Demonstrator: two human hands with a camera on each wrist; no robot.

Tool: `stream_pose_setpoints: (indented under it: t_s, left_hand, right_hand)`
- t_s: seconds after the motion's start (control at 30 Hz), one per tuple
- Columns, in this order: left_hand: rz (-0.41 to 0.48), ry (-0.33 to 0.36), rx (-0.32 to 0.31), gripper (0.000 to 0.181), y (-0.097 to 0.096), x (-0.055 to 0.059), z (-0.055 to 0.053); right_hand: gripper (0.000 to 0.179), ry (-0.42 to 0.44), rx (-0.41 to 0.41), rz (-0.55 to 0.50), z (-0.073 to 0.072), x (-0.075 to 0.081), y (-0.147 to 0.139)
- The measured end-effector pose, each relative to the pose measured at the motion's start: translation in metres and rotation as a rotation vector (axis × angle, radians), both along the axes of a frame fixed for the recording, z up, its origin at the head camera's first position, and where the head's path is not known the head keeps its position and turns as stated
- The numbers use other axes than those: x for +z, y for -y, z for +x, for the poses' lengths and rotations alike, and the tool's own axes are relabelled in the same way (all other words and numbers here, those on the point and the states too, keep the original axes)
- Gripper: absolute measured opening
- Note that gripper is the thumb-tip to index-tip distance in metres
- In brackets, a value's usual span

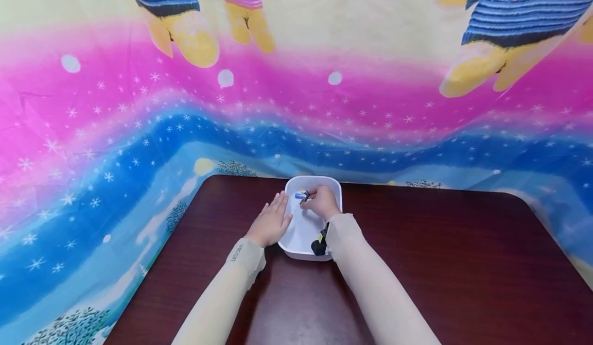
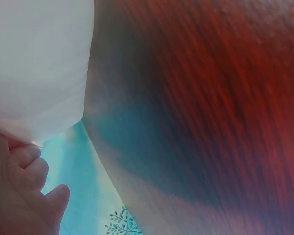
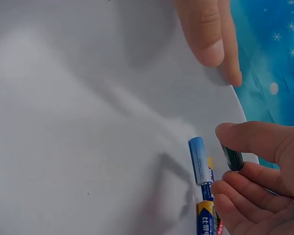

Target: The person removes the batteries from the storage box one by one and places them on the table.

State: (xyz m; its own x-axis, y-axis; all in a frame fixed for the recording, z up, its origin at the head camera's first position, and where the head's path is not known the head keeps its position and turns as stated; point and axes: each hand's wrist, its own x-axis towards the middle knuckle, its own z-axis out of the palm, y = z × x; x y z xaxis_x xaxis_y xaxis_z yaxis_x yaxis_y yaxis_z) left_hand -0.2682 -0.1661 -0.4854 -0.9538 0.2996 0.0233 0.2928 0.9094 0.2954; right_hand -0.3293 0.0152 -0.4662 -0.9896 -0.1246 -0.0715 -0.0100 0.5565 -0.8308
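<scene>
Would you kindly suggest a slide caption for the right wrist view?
The right hand pinches a dark cylinder near colourful battery-like cylinders in a white tray.

We took this for a curtained-off spot indoors, though we could not tell whether a home or an office lay around it. We saw a dark red-brown, wood-grained worktop (image 1: 463, 262) with rounded far corners, and close behind it and down both sides a creased printed cloth (image 1: 394, 103) with pink and blue bands, snowflakes (image 1: 155, 76) and cartoon figures (image 1: 537, 20).
</scene>
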Motion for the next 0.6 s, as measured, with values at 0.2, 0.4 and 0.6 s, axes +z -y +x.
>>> stream_pose_setpoints:
  t_s: [0.2,0.4,0.6]
  left_hand:
    - [0.005,0.001,0.0,0.064,-0.001,0.0,-0.001]
    - [0.005,0.002,-0.006,0.064,0.0,0.0,-0.002]
    - [0.005,0.002,-0.006,0.064,-0.001,0.0,-0.001]
  right_hand:
    - [0.043,0.019,0.012,-0.001,0.006,0.008,-0.005]
    - [0.045,0.024,0.023,-0.025,0.009,0.015,-0.01]
    - [0.046,0.007,0.047,-0.075,0.014,0.019,-0.013]
